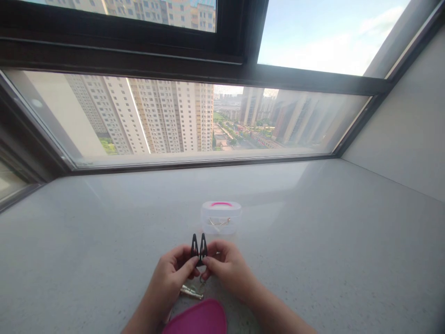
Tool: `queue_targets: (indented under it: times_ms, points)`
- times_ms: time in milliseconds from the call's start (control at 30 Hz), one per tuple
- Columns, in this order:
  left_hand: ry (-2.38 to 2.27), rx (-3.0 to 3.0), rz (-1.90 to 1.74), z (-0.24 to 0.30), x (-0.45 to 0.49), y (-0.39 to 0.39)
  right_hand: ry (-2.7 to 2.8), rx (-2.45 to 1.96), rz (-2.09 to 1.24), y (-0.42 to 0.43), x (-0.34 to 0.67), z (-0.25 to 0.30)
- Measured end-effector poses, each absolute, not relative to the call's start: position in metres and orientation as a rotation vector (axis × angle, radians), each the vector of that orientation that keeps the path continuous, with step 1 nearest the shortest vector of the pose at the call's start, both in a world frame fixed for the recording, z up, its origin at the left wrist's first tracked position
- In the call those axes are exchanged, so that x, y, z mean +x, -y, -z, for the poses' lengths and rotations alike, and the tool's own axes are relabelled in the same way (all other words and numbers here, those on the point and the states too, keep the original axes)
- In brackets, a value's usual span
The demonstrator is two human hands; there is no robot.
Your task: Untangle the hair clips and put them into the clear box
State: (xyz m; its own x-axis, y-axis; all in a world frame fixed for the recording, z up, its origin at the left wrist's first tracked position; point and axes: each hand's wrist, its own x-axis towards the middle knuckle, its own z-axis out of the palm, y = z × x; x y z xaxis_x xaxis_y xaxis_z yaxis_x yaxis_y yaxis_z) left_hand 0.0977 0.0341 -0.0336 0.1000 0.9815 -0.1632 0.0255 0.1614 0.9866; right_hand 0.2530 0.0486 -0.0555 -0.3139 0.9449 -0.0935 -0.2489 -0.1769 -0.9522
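Note:
Two black snap hair clips stand side by side between my hands, points up. My left hand (175, 271) pinches the left black hair clip (194, 245) between thumb and fingers. The right black hair clip (203, 244) is pinched in the same way by my right hand (225, 266). Below my fingers lie a shiny gold-toned clip (192, 292) and a small ring-like piece (202, 279), both partly hidden. Nearest me is a bright pink, rounded, lid-like piece (200, 320), cut off by the lower frame edge.
Just beyond my hands stands a translucent box (221, 218) with a pink handle and something thin and gold-toned inside. It rests on a pale speckled sill (313, 241). A dark-framed window (194, 164) borders the back, and a white wall (410, 120) the right.

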Motion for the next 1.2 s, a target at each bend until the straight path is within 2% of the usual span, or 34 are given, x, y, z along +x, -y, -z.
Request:
queue_targets:
  times_ms: [1200]
  points:
    - [-1.194, 1.156, -0.981, 0.0315, 0.0966, -0.0328, 1.191, -1.001, -1.588, -0.0464, 0.2521, 0.0543]
